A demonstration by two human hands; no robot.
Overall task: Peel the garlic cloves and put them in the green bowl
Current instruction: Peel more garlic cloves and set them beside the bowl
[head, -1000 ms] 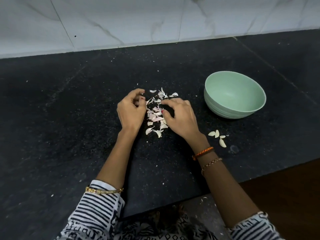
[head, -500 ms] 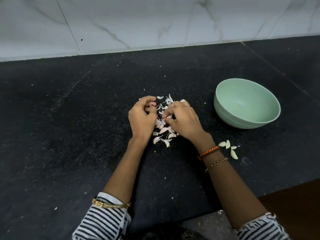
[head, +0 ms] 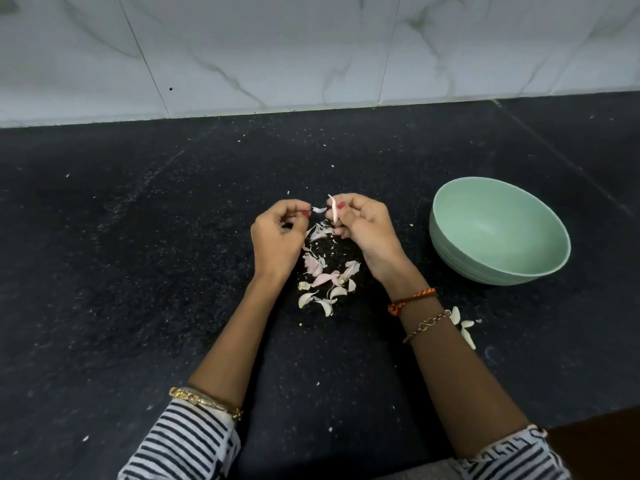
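Nearest to you, your striped sleeves (head: pixel 187 441) frame the lower edge of the view, and your forearms reach out over the black surface (head: pixel 104 271). Take the green bowl (head: pixel 498 233) as your landmark: it sits on the surface to your right, and from here it looks empty, so no clove has gone in yet. Just in front of the bowl, partly behind your right wrist, lie a few pale cloves (head: pixel 464 327) that look already peeled. Left of the bowl, between your wrists, is a heap of garlic skins (head: pixel 325 275), possibly with cloves among them; from here you cannot tell which pieces are which.

Beyond the heap, both hands are raised above it. Your right hand (head: pixel 367 230) has its fingers curled and pinches a slim garlic clove (head: pixel 333 209) upright at the fingertips. Your left hand (head: pixel 277 237), also curled, pinches a small flake of skin (head: pixel 318 209) just beside the clove; whether it is torn free or still attached at one end is too small to tell.

So the step in hand looks like stripping the skin off this clove. Your next move is likely to drop that flake onto the heap, check the clove for leftover skin, then carry it right and let it go over the bowl. The peeled cloves in front of the bowl still need moving in too. Farthest off, the marbled tile wall (head: pixel 311 46) runs behind the surface.
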